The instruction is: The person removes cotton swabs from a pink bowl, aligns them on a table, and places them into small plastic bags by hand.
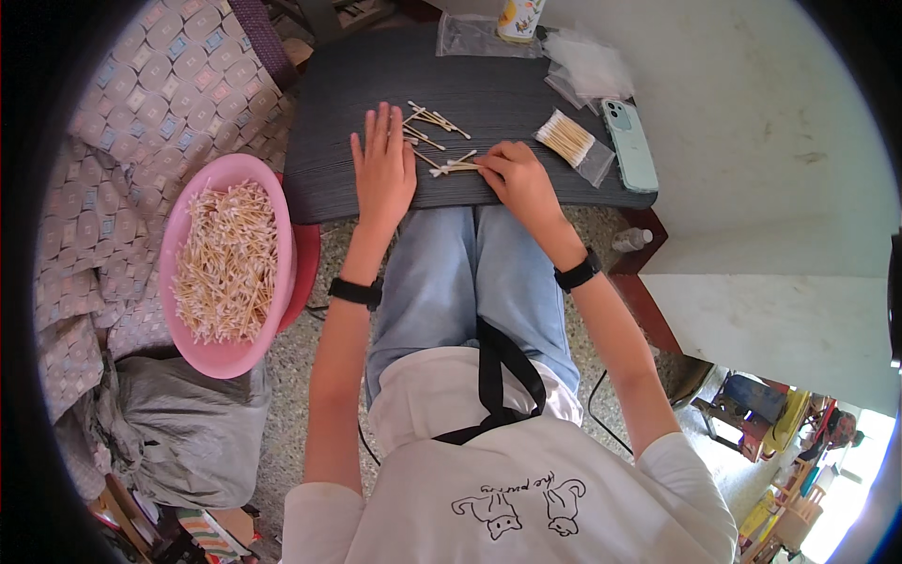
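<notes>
Cotton swabs (462,167) lie near the black table's (329,94) near edge. Right hand (522,180): fingers pinched on several. Left hand (385,169): spread flat beside others. Shafts should be light, stiff, snappable; grip mid-shaft, sparing soft tips.

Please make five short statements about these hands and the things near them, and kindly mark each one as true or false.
1. The right hand pinches a few loose swabs. True.
2. The left hand is closed into a fist. False: its fingers are stretched out.
3. The pink basin holds many swabs. True.
4. The phone lies at the left end of the table. False: it lies near the right end.
5. A clear bag with swabs lies between the right hand and the phone. True.
</notes>
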Available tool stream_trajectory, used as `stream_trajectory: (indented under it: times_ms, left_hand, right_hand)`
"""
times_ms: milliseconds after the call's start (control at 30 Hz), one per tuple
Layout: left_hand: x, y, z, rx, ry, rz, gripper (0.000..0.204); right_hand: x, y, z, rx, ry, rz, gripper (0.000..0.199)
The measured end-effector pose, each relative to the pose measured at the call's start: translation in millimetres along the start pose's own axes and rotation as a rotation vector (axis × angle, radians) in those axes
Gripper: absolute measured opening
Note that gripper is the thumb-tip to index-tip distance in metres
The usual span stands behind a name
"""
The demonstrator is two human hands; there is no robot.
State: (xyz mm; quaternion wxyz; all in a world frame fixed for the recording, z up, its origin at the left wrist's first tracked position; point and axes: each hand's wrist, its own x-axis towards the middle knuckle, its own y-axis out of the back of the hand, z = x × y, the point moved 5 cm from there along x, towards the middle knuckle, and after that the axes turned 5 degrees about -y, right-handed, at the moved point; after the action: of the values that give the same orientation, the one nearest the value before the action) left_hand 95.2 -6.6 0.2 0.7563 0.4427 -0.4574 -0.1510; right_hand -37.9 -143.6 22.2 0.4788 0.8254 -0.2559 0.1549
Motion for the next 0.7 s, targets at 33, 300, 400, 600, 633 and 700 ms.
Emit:
stream_trajectory:
  times_ms: [33, 300, 400, 600, 633, 700]
  left_hand:
    - [-3, 4, 5, -0.003, -0.001, -0.002, 0.05]
    - [-21, 13, 33, -0.268, -0.223, -0.158, 0.038]
    - [-20, 14, 34, -0.295, -0.221, -0.095, 0.03]
    - [-14, 18, 31, -0.398, -0.132, -0.013, 0.022]
    - [-15, 18, 30, -0.398, -0.131, -0.012, 0.022]
    - [-15, 19, 28, -0.439, -0.09, 0.029, 0.022]
  right_hand:
    - [-3, 1, 1, -0.001, -0.003, -0.001, 0.011]
    - [0, -7, -16, -0.127, 0.219, 0.045, 0.024]
    - [2, -8, -11, -0.009, 0.19, -0.017, 0.024]
    - [7, -6, -6, 0.018, 0.103, -0.088, 0.014]
    - [7, -5, -6, 0.018, 0.104, -0.089, 0.014]
    - [7, -4, -5, -0.011, 0.101, -0.083, 0.009]
